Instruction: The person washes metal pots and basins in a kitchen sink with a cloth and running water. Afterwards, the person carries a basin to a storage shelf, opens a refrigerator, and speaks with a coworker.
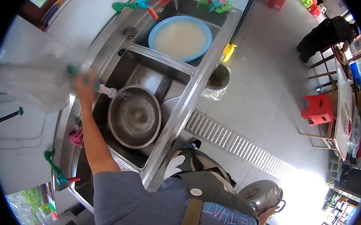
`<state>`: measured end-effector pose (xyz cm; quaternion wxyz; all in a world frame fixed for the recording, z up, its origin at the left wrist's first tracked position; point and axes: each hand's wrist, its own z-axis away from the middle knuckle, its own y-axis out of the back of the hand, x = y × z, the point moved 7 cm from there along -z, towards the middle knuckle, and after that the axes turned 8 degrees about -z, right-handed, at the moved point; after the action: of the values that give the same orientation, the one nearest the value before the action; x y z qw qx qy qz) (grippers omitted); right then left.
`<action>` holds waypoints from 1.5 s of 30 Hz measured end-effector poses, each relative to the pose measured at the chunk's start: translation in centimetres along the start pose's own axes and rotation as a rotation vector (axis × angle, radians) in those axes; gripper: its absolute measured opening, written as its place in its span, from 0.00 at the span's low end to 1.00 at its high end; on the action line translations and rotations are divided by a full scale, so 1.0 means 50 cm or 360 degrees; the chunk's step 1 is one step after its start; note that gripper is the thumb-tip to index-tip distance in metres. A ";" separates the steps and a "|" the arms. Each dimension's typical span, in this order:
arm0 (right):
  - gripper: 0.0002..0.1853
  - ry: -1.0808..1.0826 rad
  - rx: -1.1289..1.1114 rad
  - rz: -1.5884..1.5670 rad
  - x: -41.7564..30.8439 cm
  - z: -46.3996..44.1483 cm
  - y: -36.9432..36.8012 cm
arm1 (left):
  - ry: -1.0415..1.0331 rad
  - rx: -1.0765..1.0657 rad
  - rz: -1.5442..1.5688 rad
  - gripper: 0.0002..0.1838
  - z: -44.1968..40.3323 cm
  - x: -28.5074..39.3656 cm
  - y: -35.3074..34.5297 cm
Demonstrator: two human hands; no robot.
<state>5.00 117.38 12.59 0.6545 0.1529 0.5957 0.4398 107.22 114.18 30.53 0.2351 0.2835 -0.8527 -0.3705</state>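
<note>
My left hand (85, 83) reaches over the sink to a green tap (72, 70); its fingers are blurred but appear closed around the tap. From the tap's pale spout (107, 91), water seems to run into a round metal basin (134, 115) that sits in the middle sink (173, 67). Some cloudy liquid or wetness shows on the basin's bottom. Low on my right side, my right hand (268, 216), mostly hidden, grips a shiny metal pot (259, 190) with a loop handle.
A blue basin (152, 33) of cloudy liquid fills the far sink. Cloths (219, 3) lie on its corner. A lined bucket (219, 77) and a drain grate (215, 129) are on the floor. Red stools (318, 109) and a bending person (323, 35) are beside a table (343, 113).
</note>
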 end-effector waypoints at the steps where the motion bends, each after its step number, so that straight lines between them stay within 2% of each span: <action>1: 0.40 -0.0002 0.0002 0.0001 -0.002 0.000 -0.001 | -0.0141 -0.0013 -0.0064 0.23 -0.002 0.002 0.002; 4: 0.40 -0.0003 0.0014 -0.0007 -0.008 -0.002 -0.005 | -0.0444 -0.0275 -0.0575 0.14 -0.007 -0.005 -0.030; 7: 0.40 0.0005 0.0015 -0.0064 -0.016 -0.010 -0.009 | -0.0740 -0.0282 -0.1189 0.08 -0.011 -0.013 -0.065; 8: 0.40 -0.0002 0.0019 -0.0089 -0.016 -0.015 -0.008 | -0.0649 -0.0266 -0.1280 0.08 -0.011 -0.048 -0.079; 9: 0.39 -0.0006 0.0035 -0.0140 -0.014 -0.022 0.001 | -0.0580 -0.0235 -0.1325 0.08 -0.019 -0.078 -0.103; 10: 0.39 -0.0008 0.0081 -0.0224 -0.007 -0.030 0.015 | -0.0771 0.0214 -0.1176 0.09 -0.005 -0.078 -0.083; 11: 0.39 -0.0006 0.0127 -0.0306 0.004 -0.041 0.033 | -0.0808 0.0127 -0.1154 0.09 -0.005 -0.097 -0.108; 12: 0.39 -0.0016 0.0191 -0.0390 0.021 -0.050 0.051 | -0.0699 0.0117 -0.1298 0.08 -0.006 -0.106 -0.121; 13: 0.39 -0.0008 0.0326 -0.0459 0.034 -0.063 0.065 | -0.0761 0.0228 -0.1138 0.12 -0.004 -0.125 -0.133; 14: 0.41 -0.0006 0.0226 -0.0267 0.065 -0.093 0.070 | -0.0206 0.0051 -0.0959 0.15 -0.019 -0.036 -0.042; 15: 0.42 -0.0086 0.0374 -0.0198 0.086 -0.094 0.087 | -0.0360 0.0446 -0.1046 0.22 -0.026 0.025 -0.011; 17: 0.41 -0.0120 0.0559 -0.0154 0.096 -0.083 0.095 | -0.0395 0.0565 -0.1105 0.25 -0.064 0.083 -0.060; 18: 0.40 -0.0123 0.0460 -0.0051 0.071 -0.069 0.110 | -0.0208 0.0432 -0.1319 0.25 -0.057 0.236 -0.004; 19: 0.40 -0.0166 0.0518 0.0003 0.046 -0.047 0.128 | -0.0194 0.0448 -0.1198 0.24 -0.067 0.300 -0.020; 21: 0.41 -0.0188 0.0563 -0.0033 0.098 -0.085 0.124 | -0.0362 0.0524 -0.0758 0.21 -0.081 0.422 -0.113; 24: 0.41 -0.0240 0.0662 -0.0142 0.078 -0.074 0.155 | -0.0794 0.0526 -0.0033 0.18 -0.085 0.665 -0.221; 25: 0.41 -0.0242 0.0697 -0.0135 0.071 -0.075 0.154 | -0.0935 0.0456 0.0173 0.17 -0.050 0.790 -0.209; 26: 0.41 -0.0238 0.0733 -0.0130 0.066 -0.083 0.155 | -0.0902 0.0250 0.0400 0.17 -0.014 0.904 -0.221; 28: 0.40 -0.0138 0.0782 -0.0258 0.036 -0.098 0.177 | -0.1091 -0.0051 0.0666 0.15 0.090 1.121 -0.204; 29: 0.38 -0.0137 0.0742 -0.0222 0.032 -0.122 0.179 | -0.1257 -0.0053 0.0856 0.14 0.149 1.216 -0.230; 30: 0.37 -0.0133 0.0700 -0.0180 0.032 -0.151 0.182 | -0.1269 -0.0289 0.0985 0.13 0.217 1.303 -0.269; 31: 0.36 -0.0125 0.0664 -0.0138 0.019 -0.185 0.187 | -0.1247 -0.0729 0.0989 0.14 0.297 1.391 -0.302; 32: 0.34 -0.0022 0.0663 -0.0118 -0.014 -0.213 0.198 | -0.1096 -0.1340 0.1202 0.16 0.400 1.477 -0.300; 33: 0.31 0.0071 0.0656 -0.0085 -0.045 -0.241 0.204 | -0.0784 -0.1883 0.1384 0.16 0.523 1.539 -0.339; 34: 0.27 0.0077 0.0547 0.0021 -0.070 -0.277 0.199 | -0.0349 -0.2558 0.1566 0.17 0.657 1.602 -0.300; 35: 0.24 0.0203 0.0435 -0.0033 -0.101 -0.311 0.189 | -0.0024 -0.3177 0.1447 0.21 0.788 1.653 -0.268; 36: 0.23 0.0381 0.0442 -0.0001 -0.152 -0.335 0.197 | 0.0114 -0.3584 0.1225 0.29 0.908 1.705 -0.210; 37: 0.20 0.0654 0.0405 0.0060 -0.198 -0.363 0.196 | -0.0032 -0.3875 0.1105 0.40 1.013 1.754 -0.159; 38: 0.17 0.0991 0.0300 0.0282 -0.271 -0.372 0.202 | -0.0047 -0.4120 0.0981 0.46 1.092 1.799 -0.086; 39: 0.16 0.1070 0.0180 0.0344 -0.300 -0.410 0.190 | -0.0034 -0.4358 0.0822 0.51 1.156 1.831 -0.022; 42: 0.13 0.1664 -0.0030 0.0279 -0.435 -0.463 0.212 | 0.0123 -0.4990 0.0459 0.56 1.296 1.930 0.059; 43: 0.14 0.1818 -0.0046 0.0192 -0.465 -0.491 0.213 | 0.0071 -0.4915 0.0461 0.56 1.311 1.964 0.098; 45: 0.15 0.1991 -0.0186 0.0251 -0.507 -0.547 0.206 | 0.0849 -0.5203 0.0412 0.48 1.335 2.002 0.155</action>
<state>-21.63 95.16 29.74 0.1554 -0.1256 0.8276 0.5245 -8.92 86.02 14.52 -0.4218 0.2628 -0.4556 0.7386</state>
